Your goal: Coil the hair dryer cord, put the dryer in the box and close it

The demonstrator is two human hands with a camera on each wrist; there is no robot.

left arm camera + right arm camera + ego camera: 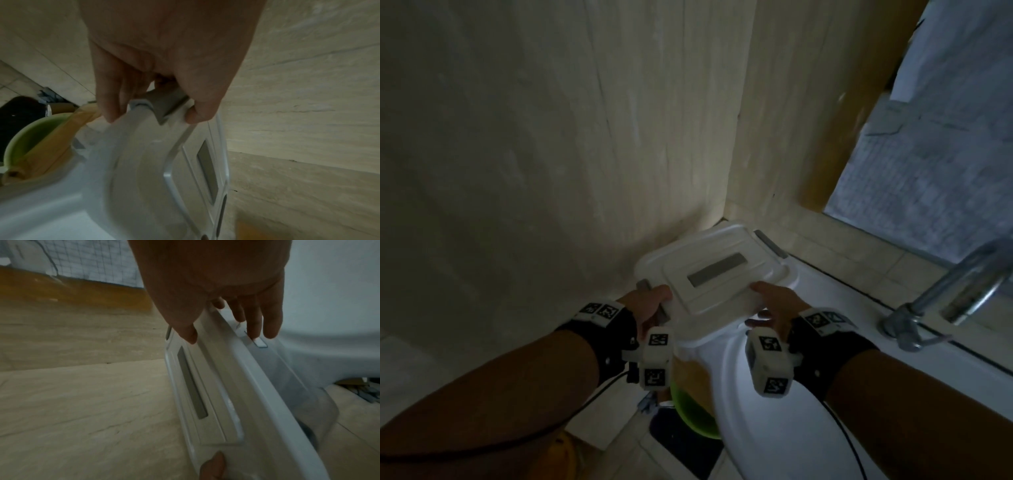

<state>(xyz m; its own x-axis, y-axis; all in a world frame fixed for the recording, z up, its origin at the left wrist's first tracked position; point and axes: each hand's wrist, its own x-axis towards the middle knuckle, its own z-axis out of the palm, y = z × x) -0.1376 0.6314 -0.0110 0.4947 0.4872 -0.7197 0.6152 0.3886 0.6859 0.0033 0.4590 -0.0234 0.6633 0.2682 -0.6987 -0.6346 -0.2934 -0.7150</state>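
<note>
A white plastic box with its lid (pixel 717 270) on sits in the corner where the sink's rim meets the tiled walls. My left hand (pixel 654 301) grips the box's left end, thumb on the lid (pixel 144 162) and fingers curled round the grey latch (pixel 166 104). At the near right edge my right hand (pixel 774 305) pinches the box, thumb on the lid (pixel 216 386) and fingers under the rim against the translucent wall (pixel 287 378). A second grey latch (pixel 770 243) shows at the far end. No hair dryer or cord shows in any view.
The white sink basin (pixel 774 428) lies just below the box. A chrome tap (pixel 945 294) stands at the right under a window (pixel 928 154). A green bucket (pixel 688 414) sits on the floor under the sink. Beige tiled walls (pixel 551 171) close in behind and to the left.
</note>
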